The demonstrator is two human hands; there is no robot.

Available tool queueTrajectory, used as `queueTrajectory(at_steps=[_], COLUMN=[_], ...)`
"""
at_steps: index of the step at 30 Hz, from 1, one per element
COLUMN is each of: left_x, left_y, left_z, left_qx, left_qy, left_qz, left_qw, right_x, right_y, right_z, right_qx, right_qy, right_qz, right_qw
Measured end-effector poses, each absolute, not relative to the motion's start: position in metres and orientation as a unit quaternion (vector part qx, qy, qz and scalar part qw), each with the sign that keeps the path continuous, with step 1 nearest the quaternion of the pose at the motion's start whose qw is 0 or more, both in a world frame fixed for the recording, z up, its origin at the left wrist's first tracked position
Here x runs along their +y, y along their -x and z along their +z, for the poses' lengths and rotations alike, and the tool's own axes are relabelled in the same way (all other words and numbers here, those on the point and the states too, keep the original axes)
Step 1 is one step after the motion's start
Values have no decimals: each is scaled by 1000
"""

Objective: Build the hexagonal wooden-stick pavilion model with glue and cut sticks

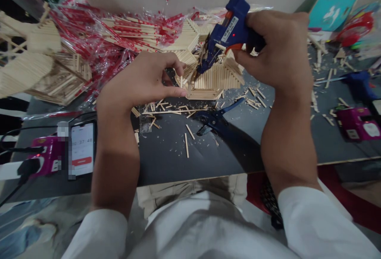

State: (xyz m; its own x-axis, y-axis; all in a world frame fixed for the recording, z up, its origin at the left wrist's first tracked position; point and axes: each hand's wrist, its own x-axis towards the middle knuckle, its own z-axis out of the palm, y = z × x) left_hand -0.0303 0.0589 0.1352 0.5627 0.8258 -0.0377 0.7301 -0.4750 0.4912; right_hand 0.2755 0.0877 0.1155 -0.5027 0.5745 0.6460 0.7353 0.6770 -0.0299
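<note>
My right hand point(274, 44) grips a blue hot glue gun point(228, 28) from the right, its nozzle angled down and left. Below the nozzle sits a small structure built of bamboo sticks point(229, 77), with slatted walls and a stacked rim. My left hand point(154, 74) is closed at its left side, thumb and fingers pinching a short piece of bamboo stick point(181, 81) by the rim. Whether the nozzle tip touches the sticks I cannot tell. Nearer to me lie dark-handled cutting pliers point(212, 120), jaws to the left.
Red-and-clear plastic packs of sticks point(131, 32) fill the back. Stick-built pieces point(62, 80) stand at left, by a magenta power socket point(47, 153) and a phone point(82, 147). Cut stick scraps point(186, 145) litter the dark table point(166, 167). Another blue glue gun point(358, 82) lies right.
</note>
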Motion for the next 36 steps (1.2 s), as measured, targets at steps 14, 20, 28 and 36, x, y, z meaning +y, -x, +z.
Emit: queueTrajectory(at_steps=[14, 20, 28, 36], left_x=[60, 61, 63, 61], left_y=[32, 32, 33, 31], left_z=[134, 133, 130, 132], left_qx=[457, 451, 447, 452], left_qy=[-845, -851, -853, -851], left_qz=[102, 119, 125, 117], left_qw=[259, 242, 238, 242], right_x=[92, 93, 91, 89], right_y=[-279, -281, -279, -279], right_z=[112, 112, 112, 114], right_qx=[-855, -852, -853, -847], right_qy=[378, 389, 392, 410], right_qz=[-135, -142, -146, -157], right_qw=[329, 320, 311, 300])
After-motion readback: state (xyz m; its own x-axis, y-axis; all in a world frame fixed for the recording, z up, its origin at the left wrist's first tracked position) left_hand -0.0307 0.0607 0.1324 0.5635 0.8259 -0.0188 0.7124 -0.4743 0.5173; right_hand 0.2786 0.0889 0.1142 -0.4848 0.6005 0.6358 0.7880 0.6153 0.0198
